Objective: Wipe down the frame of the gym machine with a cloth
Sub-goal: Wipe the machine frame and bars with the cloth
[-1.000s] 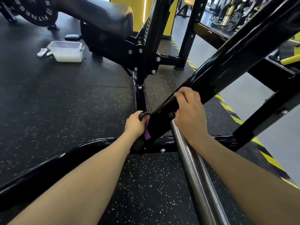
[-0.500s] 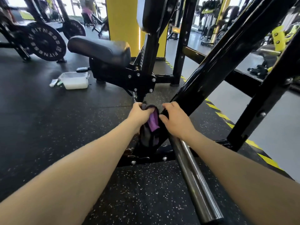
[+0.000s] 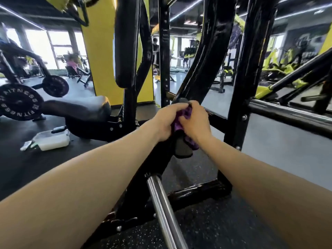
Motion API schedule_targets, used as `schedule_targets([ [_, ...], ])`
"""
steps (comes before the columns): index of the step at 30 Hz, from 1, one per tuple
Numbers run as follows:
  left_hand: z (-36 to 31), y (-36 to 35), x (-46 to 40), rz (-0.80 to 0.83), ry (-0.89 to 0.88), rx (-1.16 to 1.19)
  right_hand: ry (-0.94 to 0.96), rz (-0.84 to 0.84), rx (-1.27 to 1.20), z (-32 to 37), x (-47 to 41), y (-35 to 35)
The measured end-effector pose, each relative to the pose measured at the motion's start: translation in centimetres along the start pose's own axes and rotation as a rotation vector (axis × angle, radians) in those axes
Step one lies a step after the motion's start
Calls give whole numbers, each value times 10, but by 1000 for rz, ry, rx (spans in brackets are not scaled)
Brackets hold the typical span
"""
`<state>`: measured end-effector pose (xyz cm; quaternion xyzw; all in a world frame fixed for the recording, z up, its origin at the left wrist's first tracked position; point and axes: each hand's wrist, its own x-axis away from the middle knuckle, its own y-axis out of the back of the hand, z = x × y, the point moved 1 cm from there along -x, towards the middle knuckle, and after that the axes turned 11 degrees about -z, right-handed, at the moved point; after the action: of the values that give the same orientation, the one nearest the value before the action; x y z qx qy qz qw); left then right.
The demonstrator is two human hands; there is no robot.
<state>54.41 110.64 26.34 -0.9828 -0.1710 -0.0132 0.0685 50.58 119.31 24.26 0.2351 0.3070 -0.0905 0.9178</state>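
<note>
frame (image 3: 206, 51) of the gym machine is rising black and glossy in front of me, its slanted bar running down between my forearms toward the rubber floor (image 3: 36, 168). chrome sleeve (image 3: 161, 209) is sticking out below it toward me. purple cloth (image 3: 181, 121) is bunching against that slanted bar, squeezed between both my hands. my left hand (image 3: 167, 121) is curling over the cloth from the left, and my right hand (image 3: 195, 123) is gripping it from the right, knuckles nearly touching.
</note>
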Motion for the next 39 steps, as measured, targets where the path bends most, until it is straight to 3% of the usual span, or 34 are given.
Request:
schedule_targets([
  [3,-19,-13,-14,-110,-163,-189,43,-39,-49,-6,-21,16],
  [7,-37,-5,-32,-296,-413,-487,17,-293,-123,-2,-62,33],
  [14,-21,-3,-61,-257,-523,-667,64,-510,35,-9,-94,-5],
  [21,4,14,-69,-311,-524,-717,238,-304,32,-48,-26,-37],
  [27,2,19,-69,-296,-567,-719,6,-521,-91,-27,-100,1],
  [30,13,24,-65,-286,-585,-706,35,-535,-41,-35,-70,-24],
  [35,40,43,-62,-285,-552,-729,229,-285,25,-64,16,-68],
  [39,42,45,-60,-286,-537,-769,268,-208,36,-60,-15,-45],
])
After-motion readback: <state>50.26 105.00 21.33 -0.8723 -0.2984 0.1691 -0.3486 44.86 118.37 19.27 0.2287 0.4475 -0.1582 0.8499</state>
